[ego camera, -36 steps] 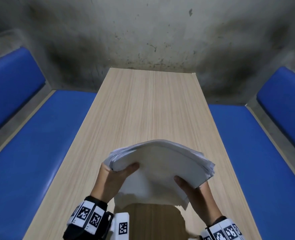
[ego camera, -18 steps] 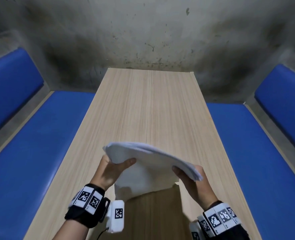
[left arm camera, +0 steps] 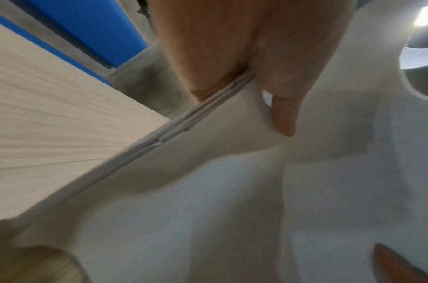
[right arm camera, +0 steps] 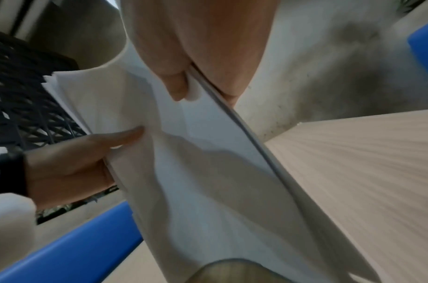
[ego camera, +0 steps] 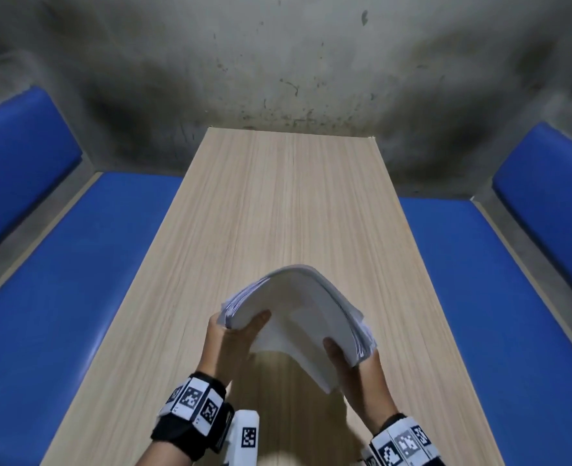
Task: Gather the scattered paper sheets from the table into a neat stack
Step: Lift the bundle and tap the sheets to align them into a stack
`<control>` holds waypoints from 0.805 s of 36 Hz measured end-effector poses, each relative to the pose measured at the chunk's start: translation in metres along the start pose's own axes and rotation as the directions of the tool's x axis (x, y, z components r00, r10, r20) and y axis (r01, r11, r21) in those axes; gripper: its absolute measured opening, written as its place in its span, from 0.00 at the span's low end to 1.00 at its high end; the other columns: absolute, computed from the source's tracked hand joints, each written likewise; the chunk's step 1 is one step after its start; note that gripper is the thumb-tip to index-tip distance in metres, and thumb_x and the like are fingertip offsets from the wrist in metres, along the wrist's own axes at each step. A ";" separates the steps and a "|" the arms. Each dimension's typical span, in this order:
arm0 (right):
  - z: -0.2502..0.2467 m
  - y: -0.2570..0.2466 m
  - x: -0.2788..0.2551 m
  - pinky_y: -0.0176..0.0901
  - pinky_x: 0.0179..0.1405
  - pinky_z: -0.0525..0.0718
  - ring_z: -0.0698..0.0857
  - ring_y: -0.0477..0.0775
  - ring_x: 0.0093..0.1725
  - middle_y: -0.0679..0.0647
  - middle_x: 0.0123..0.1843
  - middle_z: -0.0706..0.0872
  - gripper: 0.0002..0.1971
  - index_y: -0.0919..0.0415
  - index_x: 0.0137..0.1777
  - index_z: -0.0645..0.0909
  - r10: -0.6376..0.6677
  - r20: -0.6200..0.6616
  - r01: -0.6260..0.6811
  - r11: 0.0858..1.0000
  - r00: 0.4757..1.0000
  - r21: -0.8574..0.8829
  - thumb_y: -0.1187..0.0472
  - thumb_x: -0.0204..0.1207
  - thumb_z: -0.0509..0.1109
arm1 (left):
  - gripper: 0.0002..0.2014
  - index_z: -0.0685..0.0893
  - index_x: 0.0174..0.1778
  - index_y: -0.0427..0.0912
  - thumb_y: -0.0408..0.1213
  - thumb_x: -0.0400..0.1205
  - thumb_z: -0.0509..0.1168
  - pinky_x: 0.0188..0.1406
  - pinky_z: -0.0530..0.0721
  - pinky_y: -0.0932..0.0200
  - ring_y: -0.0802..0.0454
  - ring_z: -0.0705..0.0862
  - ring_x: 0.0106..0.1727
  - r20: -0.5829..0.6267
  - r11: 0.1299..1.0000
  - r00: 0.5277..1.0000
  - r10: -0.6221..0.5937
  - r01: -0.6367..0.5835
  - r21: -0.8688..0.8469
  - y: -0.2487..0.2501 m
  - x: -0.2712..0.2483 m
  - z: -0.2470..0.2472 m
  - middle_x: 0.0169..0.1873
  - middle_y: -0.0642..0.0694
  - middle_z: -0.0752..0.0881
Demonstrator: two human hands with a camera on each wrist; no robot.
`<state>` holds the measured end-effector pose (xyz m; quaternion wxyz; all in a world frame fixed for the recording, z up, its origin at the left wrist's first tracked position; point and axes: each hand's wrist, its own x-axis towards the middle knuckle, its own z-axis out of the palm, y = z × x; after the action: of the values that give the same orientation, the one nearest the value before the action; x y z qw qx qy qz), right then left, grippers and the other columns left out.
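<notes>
A stack of white paper sheets point(ego camera: 298, 311) arches upward above the near end of the wooden table point(ego camera: 277, 203), held between both hands. My left hand point(ego camera: 234, 334) grips its left edge, thumb on the underside facing me. My right hand point(ego camera: 355, 361) grips the right edge the same way. In the left wrist view the thumb point(left arm camera: 283, 114) presses the sheets point(left arm camera: 208, 191), whose edges are slightly uneven. In the right wrist view the right thumb point(right arm camera: 176, 84) pinches the stack point(right arm camera: 208, 172), and the left hand point(right arm camera: 75, 162) shows at the far edge.
Blue padded benches point(ego camera: 76, 280) point(ego camera: 499, 297) run along both sides of the table, with blue backrests behind them. A stained concrete wall point(ego camera: 277, 62) closes the far end. No loose sheets show on the tabletop.
The stack has turned and bowed up higher. Its right edge now fans toward me, and both hands have shifted slightly right and nearer.
</notes>
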<state>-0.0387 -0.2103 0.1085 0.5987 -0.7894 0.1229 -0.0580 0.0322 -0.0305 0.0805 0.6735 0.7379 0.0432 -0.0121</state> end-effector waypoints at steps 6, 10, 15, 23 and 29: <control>-0.006 -0.014 0.004 0.46 0.33 0.84 0.80 0.47 0.29 0.32 0.37 0.87 0.11 0.29 0.43 0.80 -0.171 -0.089 0.173 0.985 0.981 0.016 0.52 0.76 0.71 | 0.19 0.84 0.59 0.47 0.26 0.74 0.75 0.36 0.83 0.77 0.71 0.87 0.43 -0.045 0.970 0.971 0.237 -0.234 0.059 0.032 -0.001 -0.002 0.42 0.70 0.90; -0.012 -0.003 0.005 0.26 0.34 0.83 0.85 0.34 0.39 0.28 0.39 0.87 0.12 0.35 0.48 0.77 -0.171 -0.121 0.182 0.980 0.978 0.084 0.56 0.74 0.72 | 0.18 0.85 0.58 0.40 0.30 0.73 0.77 0.34 0.83 0.73 0.59 0.88 0.43 -0.081 0.965 0.961 0.263 -0.261 0.036 0.031 -0.008 -0.005 0.45 0.49 0.89; -0.017 0.023 0.008 0.42 0.36 0.86 0.87 0.51 0.48 0.46 0.44 0.89 0.16 0.40 0.51 0.82 -0.044 -0.099 0.057 0.990 0.994 0.129 0.62 0.70 0.77 | 0.19 0.88 0.56 0.48 0.35 0.69 0.81 0.41 0.90 0.59 0.50 0.91 0.50 0.012 0.993 0.997 0.081 -0.080 -0.082 0.007 -0.006 -0.015 0.49 0.46 0.93; -0.018 0.010 0.014 0.57 0.34 0.81 0.79 0.53 0.36 0.34 0.36 0.88 0.18 0.29 0.51 0.82 -0.095 -0.060 0.099 0.993 0.994 0.071 0.59 0.74 0.74 | 0.18 0.86 0.52 0.55 0.31 0.72 0.78 0.37 0.86 0.69 0.64 0.90 0.45 0.034 0.992 0.991 0.127 -0.128 0.005 0.016 0.011 -0.010 0.42 0.66 0.92; -0.025 -0.011 0.007 0.33 0.37 0.85 0.84 0.28 0.39 0.22 0.37 0.85 0.27 0.23 0.41 0.80 -0.177 -0.117 0.191 0.974 0.977 0.122 0.66 0.73 0.72 | 0.13 0.88 0.47 0.50 0.31 0.71 0.79 0.29 0.83 0.74 0.67 0.88 0.35 0.012 0.948 0.948 0.317 -0.317 0.015 0.035 0.002 -0.010 0.35 0.67 0.91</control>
<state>-0.0366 -0.2327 0.1259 0.6345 -0.7517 0.0767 -0.1628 0.0367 -0.0233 0.1158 0.6607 0.7407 -0.0794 0.0924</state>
